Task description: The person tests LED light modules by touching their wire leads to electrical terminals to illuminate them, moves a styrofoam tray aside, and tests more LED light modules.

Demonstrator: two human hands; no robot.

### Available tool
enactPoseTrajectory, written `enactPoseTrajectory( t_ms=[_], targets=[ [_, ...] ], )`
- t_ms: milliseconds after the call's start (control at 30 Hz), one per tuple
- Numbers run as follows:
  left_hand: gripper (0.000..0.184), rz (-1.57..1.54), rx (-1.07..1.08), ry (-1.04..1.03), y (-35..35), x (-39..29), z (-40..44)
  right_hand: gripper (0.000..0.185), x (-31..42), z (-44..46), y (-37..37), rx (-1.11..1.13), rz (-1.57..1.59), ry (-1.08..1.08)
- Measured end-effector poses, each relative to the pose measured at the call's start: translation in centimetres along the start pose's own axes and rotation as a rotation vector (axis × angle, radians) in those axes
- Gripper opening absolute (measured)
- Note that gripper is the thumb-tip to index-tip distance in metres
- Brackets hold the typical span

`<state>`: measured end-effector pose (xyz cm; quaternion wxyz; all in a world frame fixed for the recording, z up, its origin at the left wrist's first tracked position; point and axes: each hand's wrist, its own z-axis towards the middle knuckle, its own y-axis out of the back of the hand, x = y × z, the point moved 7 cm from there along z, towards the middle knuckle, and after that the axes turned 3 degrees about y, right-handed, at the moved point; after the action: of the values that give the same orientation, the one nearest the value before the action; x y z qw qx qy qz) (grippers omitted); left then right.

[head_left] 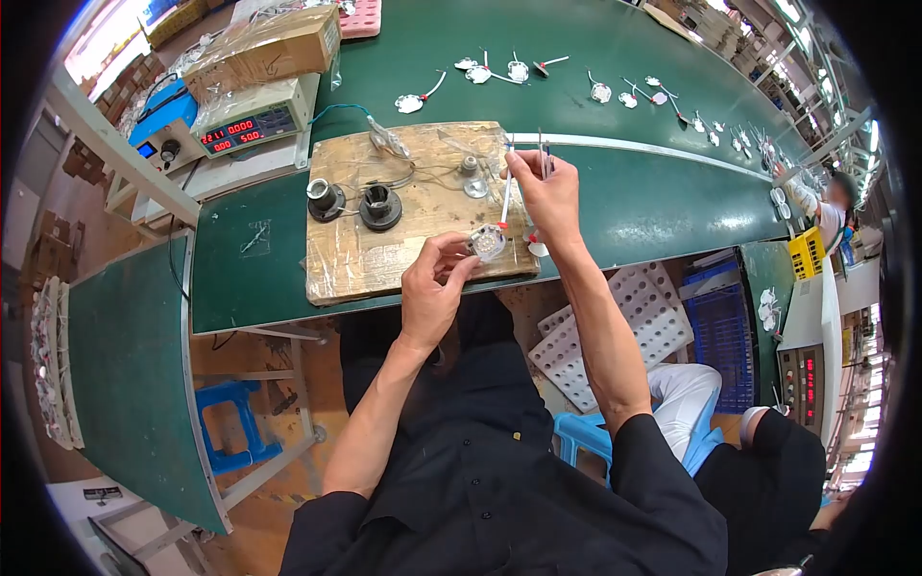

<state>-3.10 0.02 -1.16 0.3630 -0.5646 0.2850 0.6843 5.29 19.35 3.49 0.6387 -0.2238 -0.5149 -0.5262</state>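
Note:
My left hand is closed, thumb and fingers pinching a small round LED board by its edge. A white wire lead rises from the board, with a red bit at its base. My right hand is closed around the upper end of this lead. Thin metal prongs, like tweezers, stick up from the right fingers. Just below the right hand is another white piece with a red part. Both hands are over the near right part of a tape-covered wooden board.
Black round sockets and a clear lamp-like part sit on the wooden board. A meter with red digits stands left. Several wired pieces lie across the green conveyor. Another person is at far right.

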Motion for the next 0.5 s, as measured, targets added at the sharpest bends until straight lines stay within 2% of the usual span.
enactPoseTrajectory(
  t_ms=[100,167,267,400,500],
  targets=[
    [0.027,-0.003,-0.017,-0.081,0.1,-0.6,-0.1,0.022,1.0,0.0,0.0,0.083,-0.24,0.08],
    [0.015,0.055,-0.024,-0.138,0.2,-1.3,0.0,0.023,0.3,-0.1,-0.4,0.158,-0.36,0.06],
    [0.015,0.12,-0.011,-0.176,-0.1,-1.5,0.3,0.026,-0.2,-0.1,-1.1,0.256,-0.468,0.053],
    [0.014,-0.064,0.008,0.007,-0.3,-0.2,0.5,0.027,-0.2,0.0,-1.8,0.292,-0.506,0.092],
    [0.013,-0.022,0.007,0.012,-0.6,0.0,0.7,0.028,-0.3,0.3,-2.1,0.308,-0.55,0.069]
  ],
)
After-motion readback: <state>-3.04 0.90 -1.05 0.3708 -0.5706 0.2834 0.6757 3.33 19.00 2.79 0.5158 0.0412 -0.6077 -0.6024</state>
